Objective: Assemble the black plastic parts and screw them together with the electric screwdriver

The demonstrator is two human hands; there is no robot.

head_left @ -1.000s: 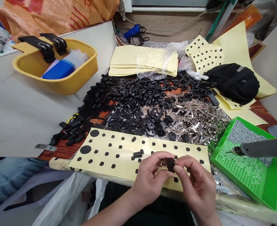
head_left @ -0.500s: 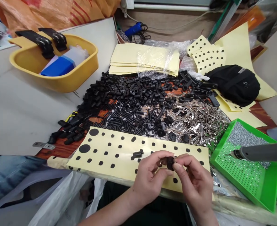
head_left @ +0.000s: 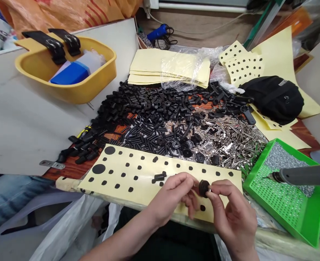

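Both my hands meet at the near edge of the table over a yellow sheet with black dots (head_left: 138, 170). My right hand (head_left: 232, 217) pinches a small round black plastic part (head_left: 203, 187) between thumb and forefinger. My left hand (head_left: 173, 197) is curled beside it, its fingertips touching the same part. A short black tube piece (head_left: 159, 177) lies on the sheet just left of my hands.
Heaps of black plastic tubes (head_left: 154, 105) and silvery metal pieces (head_left: 230, 139) cover the table's middle. A green perforated tray (head_left: 287, 203) with small screws and a grey tool (head_left: 301, 175) is at right. Yellow basin (head_left: 91, 90) far left, black pouch (head_left: 274, 98) far right, yellow sheets (head_left: 167, 69) behind.
My right hand has turned the black part and raised it a little to the right, so its round face shows. My left fingers have loosened and shifted slightly.
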